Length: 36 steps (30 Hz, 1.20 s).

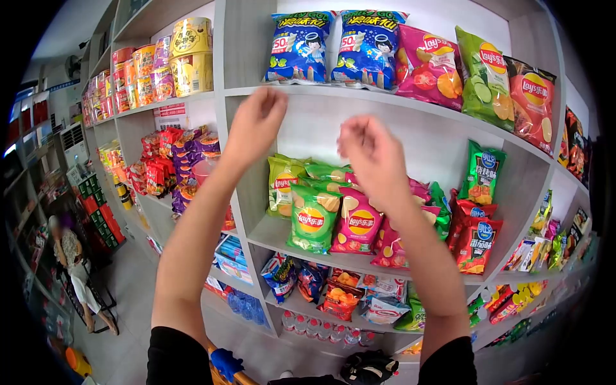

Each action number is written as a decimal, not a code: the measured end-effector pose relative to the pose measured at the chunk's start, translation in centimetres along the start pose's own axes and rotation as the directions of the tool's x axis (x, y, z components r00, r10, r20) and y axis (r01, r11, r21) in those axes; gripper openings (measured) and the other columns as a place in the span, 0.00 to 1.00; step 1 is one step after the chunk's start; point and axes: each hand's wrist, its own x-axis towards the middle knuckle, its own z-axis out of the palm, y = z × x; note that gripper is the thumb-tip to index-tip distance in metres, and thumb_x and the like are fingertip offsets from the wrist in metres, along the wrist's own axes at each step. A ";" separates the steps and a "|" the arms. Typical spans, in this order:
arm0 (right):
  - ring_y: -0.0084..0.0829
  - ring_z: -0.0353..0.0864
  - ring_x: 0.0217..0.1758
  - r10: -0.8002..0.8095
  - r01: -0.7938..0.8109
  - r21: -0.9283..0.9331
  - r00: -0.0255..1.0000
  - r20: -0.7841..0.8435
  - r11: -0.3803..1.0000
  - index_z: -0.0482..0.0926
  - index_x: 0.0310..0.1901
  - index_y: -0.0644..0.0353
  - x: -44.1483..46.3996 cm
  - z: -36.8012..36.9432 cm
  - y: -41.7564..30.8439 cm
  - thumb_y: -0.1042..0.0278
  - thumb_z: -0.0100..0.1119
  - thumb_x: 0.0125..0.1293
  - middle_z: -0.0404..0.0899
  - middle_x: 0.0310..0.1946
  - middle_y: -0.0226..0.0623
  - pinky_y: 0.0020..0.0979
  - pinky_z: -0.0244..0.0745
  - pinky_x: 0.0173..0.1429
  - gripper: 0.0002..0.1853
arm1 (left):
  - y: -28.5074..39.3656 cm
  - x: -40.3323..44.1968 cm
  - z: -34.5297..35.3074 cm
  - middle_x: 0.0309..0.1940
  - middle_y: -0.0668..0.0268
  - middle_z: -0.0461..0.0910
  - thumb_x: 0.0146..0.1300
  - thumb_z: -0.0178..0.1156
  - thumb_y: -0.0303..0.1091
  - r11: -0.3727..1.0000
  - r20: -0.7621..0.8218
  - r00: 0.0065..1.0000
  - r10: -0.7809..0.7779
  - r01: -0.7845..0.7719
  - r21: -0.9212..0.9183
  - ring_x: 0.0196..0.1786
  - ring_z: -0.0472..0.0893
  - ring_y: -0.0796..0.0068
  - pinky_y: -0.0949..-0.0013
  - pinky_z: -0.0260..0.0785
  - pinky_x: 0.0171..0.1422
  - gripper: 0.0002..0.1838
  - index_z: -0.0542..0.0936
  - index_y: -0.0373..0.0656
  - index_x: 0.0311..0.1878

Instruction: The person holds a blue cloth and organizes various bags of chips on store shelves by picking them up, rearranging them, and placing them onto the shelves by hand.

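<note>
Held the left hand (260,119) up with fingers bent inward and narrow, near the pale grey upper shelf (378,95) and below two glossy blue snack bags (300,48) (366,48). Held the right hand (373,151) loosely curled, above a puffed green Lay's bag (312,219) and a pink Lay's bag (357,221) upright on the shelf below. Saw nothing gripped; could not tell of fingertip contact through blur. Seemed short of any grasp; for one, would probably have needed wider fingers and a reach inward.
</note>
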 end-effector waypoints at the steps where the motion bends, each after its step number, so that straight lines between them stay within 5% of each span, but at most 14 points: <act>1: 0.18 0.77 0.27 -0.068 0.067 -0.067 0.998 -0.007 0.996 0.76 0.39 0.65 2.4 0.0 0.3 0.70 0.59 0.65 0.79 0.26 0.31 0.22 0.72 0.33 0.07 | 0.1 2.3 -0.2 0.36 0.57 0.82 0.66 0.55 0.33 0.998 -0.047 0.997 0.062 -0.061 0.026 0.41 0.81 0.70 0.69 0.71 0.49 0.11 0.77 0.33 0.43; 4: 0.26 0.81 0.29 -0.172 0.157 -0.238 0.984 -0.043 0.958 0.76 0.38 0.65 8.5 0.8 0.3 0.67 0.60 0.62 0.82 0.28 0.37 0.28 0.75 0.37 0.10 | -0.3 7.7 -0.9 0.41 0.54 0.82 0.62 0.55 0.36 0.992 -0.062 0.993 0.101 -0.096 0.077 0.45 0.82 0.63 0.64 0.71 0.53 0.14 0.77 0.33 0.43; 10: 0.42 0.84 0.37 -0.182 0.099 -0.600 0.980 -0.079 0.794 0.76 0.45 0.68 16.6 2.5 3.6 0.54 0.61 0.58 0.83 0.32 0.45 0.34 0.77 0.44 0.23 | -4.3 14.1 -1.1 0.46 0.52 0.81 0.62 0.51 0.48 0.982 -0.063 0.990 -0.123 0.131 0.135 0.50 0.79 0.60 0.63 0.68 0.57 0.25 0.76 0.34 0.51; 14: 0.35 0.81 0.46 0.319 -0.277 -0.579 0.947 -0.031 0.767 0.67 0.61 0.71 19.2 4.1 3.9 0.48 0.59 0.62 0.78 0.48 0.46 0.32 0.76 0.47 0.36 | -6.5 15.2 -1.3 0.61 0.53 0.72 0.65 0.45 0.58 0.907 0.115 0.911 -0.397 0.409 -0.104 0.63 0.70 0.59 0.54 0.59 0.66 0.34 0.68 0.39 0.64; 15: 0.39 0.79 0.52 0.429 -0.338 -0.554 0.902 0.038 0.761 0.61 0.65 0.73 19.2 4.6 3.1 0.46 0.57 0.63 0.75 0.54 0.49 0.36 0.75 0.53 0.40 | -6.6 15.2 -1.2 0.65 0.54 0.68 0.66 0.44 0.60 0.881 0.176 0.889 -0.423 0.449 -0.147 0.67 0.67 0.58 0.51 0.55 0.68 0.36 0.65 0.42 0.68; 19: 0.42 0.64 0.68 0.566 -0.456 -0.483 0.818 0.104 0.748 0.57 0.68 0.71 20.0 6.7 4.2 0.43 0.53 0.66 0.61 0.68 0.52 0.47 0.68 0.63 0.42 | -6.2 15.2 -2.0 0.74 0.59 0.56 0.68 0.36 0.66 0.786 0.348 0.796 -0.496 0.582 -0.211 0.76 0.53 0.58 0.39 0.41 0.73 0.40 0.56 0.50 0.75; 23: 0.42 0.55 0.74 0.651 -0.505 -0.506 0.742 0.160 0.700 0.54 0.72 0.63 21.3 7.5 5.7 0.38 0.52 0.66 0.54 0.72 0.47 0.47 0.60 0.69 0.43 | -7.6 16.1 -1.6 0.74 0.61 0.55 0.69 0.32 0.66 0.788 0.400 0.779 -0.484 0.586 -0.188 0.77 0.50 0.62 0.42 0.40 0.75 0.38 0.57 0.53 0.74; 30: 0.46 0.57 0.73 0.646 -0.585 -0.421 0.763 0.005 0.693 0.57 0.71 0.60 20.3 7.1 4.1 0.39 0.55 0.63 0.54 0.72 0.47 0.47 0.64 0.66 0.43 | -5.5 14.1 -2.4 0.64 0.57 0.70 0.68 0.45 0.59 0.778 0.349 0.844 -0.407 0.521 -0.353 0.64 0.70 0.67 0.65 0.58 0.68 0.36 0.66 0.38 0.67; 32: 0.46 0.60 0.71 0.648 -0.597 -0.384 0.762 0.005 0.704 0.59 0.70 0.60 20.1 6.3 3.8 0.39 0.57 0.62 0.56 0.71 0.46 0.47 0.65 0.64 0.42 | -9.9 16.5 -1.6 0.58 0.55 0.76 0.66 0.52 0.56 0.758 0.358 0.849 -0.388 0.515 -0.400 0.58 0.76 0.68 0.68 0.65 0.63 0.36 0.70 0.32 0.63; 35: 0.42 0.69 0.63 0.610 -0.571 -0.443 0.790 -0.065 0.692 0.68 0.64 0.61 19.9 6.6 4.5 0.40 0.61 0.60 0.68 0.63 0.43 0.45 0.69 0.59 0.39 | -12.2 17.5 -1.5 0.52 0.51 0.79 0.59 0.60 0.54 0.912 0.327 0.896 -0.300 0.370 -0.177 0.51 0.80 0.66 0.67 0.70 0.56 0.36 0.74 0.27 0.56; 36: 0.41 0.71 0.61 0.590 -0.547 -0.471 0.804 -0.066 0.692 0.70 0.63 0.62 20.3 5.9 4.9 0.41 0.62 0.59 0.71 0.62 0.43 0.45 0.70 0.58 0.38 | -10.6 16.7 -1.4 0.39 0.58 0.81 0.62 0.62 0.43 0.951 0.121 0.957 -0.262 0.278 -0.139 0.38 0.80 0.73 0.67 0.72 0.41 0.26 0.73 0.27 0.51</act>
